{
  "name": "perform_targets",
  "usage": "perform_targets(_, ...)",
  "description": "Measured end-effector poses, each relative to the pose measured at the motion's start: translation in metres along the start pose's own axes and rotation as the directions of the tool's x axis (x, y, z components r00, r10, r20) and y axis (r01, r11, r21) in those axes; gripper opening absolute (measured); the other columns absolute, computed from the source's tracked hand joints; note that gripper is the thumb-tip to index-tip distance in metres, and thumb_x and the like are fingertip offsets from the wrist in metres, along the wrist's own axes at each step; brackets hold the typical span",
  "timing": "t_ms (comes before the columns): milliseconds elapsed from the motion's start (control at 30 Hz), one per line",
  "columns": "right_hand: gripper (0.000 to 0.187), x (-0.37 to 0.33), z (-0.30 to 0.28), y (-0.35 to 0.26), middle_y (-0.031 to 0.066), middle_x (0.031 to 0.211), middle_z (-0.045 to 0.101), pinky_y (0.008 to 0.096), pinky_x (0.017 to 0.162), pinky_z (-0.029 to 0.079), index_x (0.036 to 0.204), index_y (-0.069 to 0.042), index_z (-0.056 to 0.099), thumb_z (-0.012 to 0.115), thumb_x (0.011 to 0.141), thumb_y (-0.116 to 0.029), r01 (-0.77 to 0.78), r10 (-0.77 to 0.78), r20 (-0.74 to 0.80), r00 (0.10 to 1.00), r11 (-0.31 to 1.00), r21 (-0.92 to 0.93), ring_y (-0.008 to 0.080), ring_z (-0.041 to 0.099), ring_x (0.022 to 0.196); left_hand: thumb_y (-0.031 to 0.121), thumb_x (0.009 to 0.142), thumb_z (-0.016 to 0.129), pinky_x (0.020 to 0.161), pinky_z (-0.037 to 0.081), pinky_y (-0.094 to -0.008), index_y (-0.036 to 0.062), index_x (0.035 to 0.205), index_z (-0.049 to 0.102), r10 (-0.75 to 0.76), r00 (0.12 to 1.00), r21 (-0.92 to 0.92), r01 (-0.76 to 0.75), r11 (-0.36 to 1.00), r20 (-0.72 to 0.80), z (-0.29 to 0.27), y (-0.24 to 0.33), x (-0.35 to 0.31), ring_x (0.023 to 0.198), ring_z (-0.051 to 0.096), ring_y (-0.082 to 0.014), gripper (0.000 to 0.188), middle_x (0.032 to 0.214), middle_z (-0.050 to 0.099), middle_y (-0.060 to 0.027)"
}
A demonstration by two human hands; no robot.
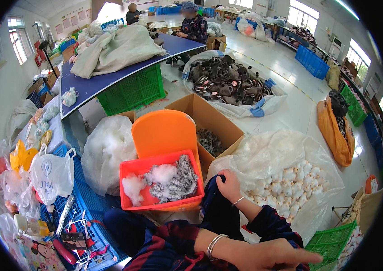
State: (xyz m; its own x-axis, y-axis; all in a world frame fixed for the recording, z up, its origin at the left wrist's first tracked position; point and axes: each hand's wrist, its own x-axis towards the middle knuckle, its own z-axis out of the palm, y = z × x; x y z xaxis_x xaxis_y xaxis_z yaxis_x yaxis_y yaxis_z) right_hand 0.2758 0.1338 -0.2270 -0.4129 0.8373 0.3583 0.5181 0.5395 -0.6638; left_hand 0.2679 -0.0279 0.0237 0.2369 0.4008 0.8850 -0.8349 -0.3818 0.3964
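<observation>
Right, seated, looking down at my lap. My one hand (228, 184) rests on my dark trouser knee, fingers curled loosely against the fabric, gripping nothing I can make out; which hand it is I can't say for sure, since my arms cross in front of me. My other hand (275, 258) sits at the bottom edge, flat and open, fingers stretched out pointing right, empty. Both wrists carry silver bangles.

Just left of the knee hand: an orange-red plastic bin (130, 170) holding white stuffing fluff (162, 173) and a wad of grey patterned fabric pieces (181, 180). The bin touches an orange plastic chair back (164, 133) behind it. Behind that, an open cardboard box (221, 122) with more grey pieces at the bottom.

Right of my knee, a big clear plastic bag (268, 153) lies open on the floor, full of small white plush items (286, 185). Left of the bin, another clear bag of white stuffing (108, 151).

Further back: a sack of dark brown plush toys (225, 81), green crate (133, 90) under a blue worktop (92, 83) piled with beige cloth (114, 47). A blue crate (87, 198) at lower left carries a white shopping bag (51, 174) and small tools. An orange bag (336, 131) sits well off to the right. Another person (193, 25) sits at the far end of the worktop.
</observation>
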Motion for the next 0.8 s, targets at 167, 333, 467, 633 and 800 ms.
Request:
perform_targets(167,0.013,-0.002,0.000,-0.002,0.0138,0.094,0.064,0.0450,0.082,0.049,0.089,-0.005,0.063,0.064,0.081,-0.015,-0.003,0.003,-0.002,1.000,1.000,-0.012,0.0364,0.059,0.092,0.010,0.095,0.053,0.054,0.045,-0.0313,-0.0022,0.137,0.052,0.014,0.999,0.026,-0.016,1.000,0.038,0.004,0.001,-0.003,0.056,0.057,-0.0217,0.043,0.067,0.059,-0.0099)
perform_targets(333,0.014,-0.004,-0.001,0.001,0.0139,0.095,0.064,0.0448,0.083,0.048,0.091,-0.005,0.063,0.064,0.081,-0.015,0.003,-0.003,-0.036,0.999,1.000,-0.009,0.0365,0.059,0.093,0.012,0.095,0.056,0.056,0.046,-0.0311,-0.0043,0.132,0.055,-0.112,0.982,0.084,0.101,0.991,0.150,0.006,0.024,0.005,0.060,0.060,-0.0230,0.041,0.072,0.062,-0.0123)
perform_targets(467,0.015,-0.002,0.004,-0.001,0.0143,0.095,0.064,0.0445,0.083,0.048,0.092,-0.005,0.062,0.064,0.082,-0.015,0.051,-0.050,-0.024,0.998,0.998,0.021,0.0366,0.059,0.092,0.001,0.090,0.052,0.056,0.041,-0.0299,-0.0024,0.140,0.046,-0.205,0.978,0.205,0.209,0.956,-0.044,0.002,0.020,-0.017,0.059,0.054,-0.0175,0.051,0.068,0.052,-0.0107)
perform_targets(633,0.017,-0.009,-0.001,0.022,0.0164,0.097,0.064,0.0418,0.084,0.048,0.096,-0.003,0.063,0.064,0.083,-0.013,0.088,-0.086,-0.036,0.996,0.995,0.048,0.0361,0.060,0.094,0.005,0.094,0.057,0.069,0.047,-0.0253,0.0019,0.133,0.056,-0.301,0.827,0.496,0.534,0.685,-0.475,-0.029,0.053,-0.069,0.074,0.060,-0.0108,0.039,0.082,0.064,-0.0091)
perform_targets(800,0.022,-0.017,-0.013,0.053,0.0165,0.106,0.063,0.0388,0.094,0.045,0.108,0.001,0.061,0.061,0.091,-0.013,0.071,-0.078,0.050,0.996,0.991,0.114,0.0306,0.059,0.102,0.009,0.095,0.057,0.064,0.048,-0.0237,0.0010,0.120,0.064,-0.128,0.403,0.311,0.840,0.445,-0.906,-0.012,0.137,-0.135,0.072,0.063,-0.0076,0.027,0.078,0.065,-0.0015)
